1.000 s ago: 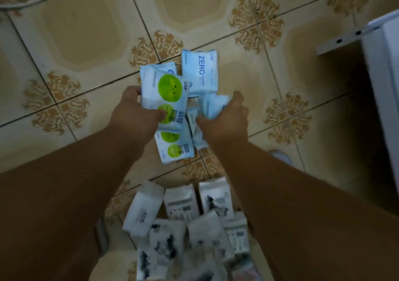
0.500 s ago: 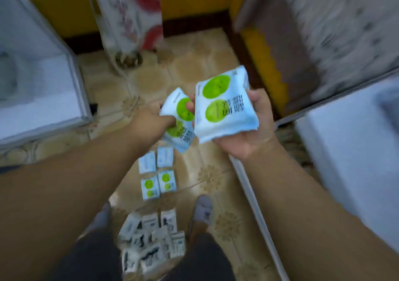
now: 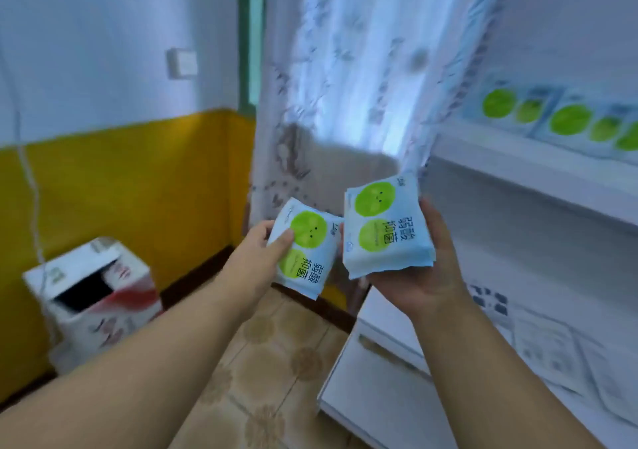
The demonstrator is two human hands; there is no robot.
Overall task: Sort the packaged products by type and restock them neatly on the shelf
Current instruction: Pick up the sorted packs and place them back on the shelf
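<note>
Surroundings: a sheer patterned curtain (image 3: pixel 348 79) hangs ahead of you; an opened cardboard box (image 3: pixel 93 289) sits on the tiled floor (image 3: pixel 276 372) by the yellow wall. White shelf (image 3: pixel 538 169) to your right, its upper tier already carrying blurred green-dot packs (image 3: pixel 566 120). Your left hand (image 3: pixel 255 258) pinches one soft pale-blue pack (image 3: pixel 303 248), thumb on its face. Your right hand (image 3: pixel 424 269) cups a small stack of packs (image 3: pixel 383 227) from below. Each wrapper is glossy and pillowy, with two green circles.

Open cardboard box (image 3: pixel 93 289) by yellow wall (image 3: pixel 131 186); lace curtain (image 3: pixel 345 79)
</note>
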